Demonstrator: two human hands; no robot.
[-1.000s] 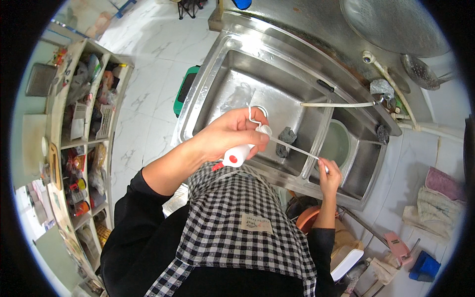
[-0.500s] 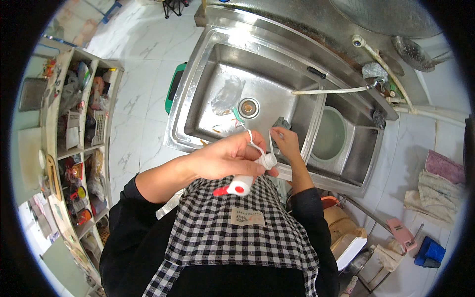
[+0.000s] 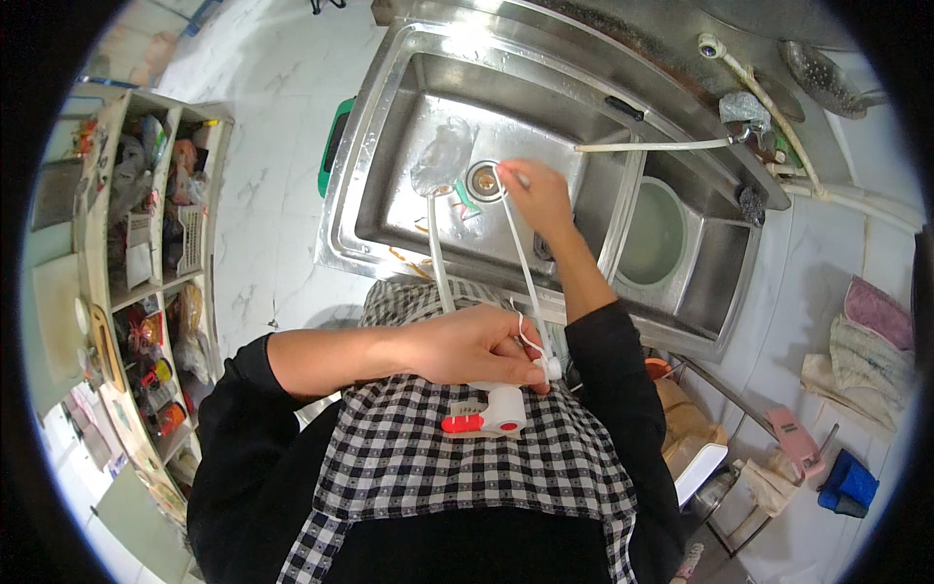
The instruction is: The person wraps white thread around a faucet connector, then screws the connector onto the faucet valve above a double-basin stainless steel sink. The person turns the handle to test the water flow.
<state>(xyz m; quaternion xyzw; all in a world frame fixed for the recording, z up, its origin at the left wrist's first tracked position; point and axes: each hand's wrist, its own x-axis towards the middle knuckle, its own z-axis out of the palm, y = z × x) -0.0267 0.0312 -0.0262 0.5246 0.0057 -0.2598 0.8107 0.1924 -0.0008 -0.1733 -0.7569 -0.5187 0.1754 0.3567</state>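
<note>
My left hand point(image 3: 467, 350) is closed around a white plastic fitting point(image 3: 501, 409) with a red lever point(image 3: 462, 424) and a white cap point(image 3: 551, 369), held low over my checked apron point(image 3: 467, 467). A white string loops by its fingers. My right hand point(image 3: 533, 200), raised over the large sink basin, pinches a long white thin strip point(image 3: 521, 253) that runs down toward the cap. Another pale tube point(image 3: 436, 243) extends from near my left hand up into the basin, where a crumpled clear bag point(image 3: 438, 151), a small green item point(image 3: 464, 195) and the drain point(image 3: 484, 182) lie.
The steel sink point(image 3: 345, 234) has a smaller basin holding a round pale basin point(image 3: 650, 234). A hose point(image 3: 652, 146) crosses the divider. Shelving point(image 3: 161, 282) stands on the left, draped cloths point(image 3: 856, 355) at the right, a metal rack point(image 3: 739, 409) low right.
My left hand has moved down toward my apron with the fitting. My right hand has moved from low right up and left over the drain, stretching the white strip upward.
</note>
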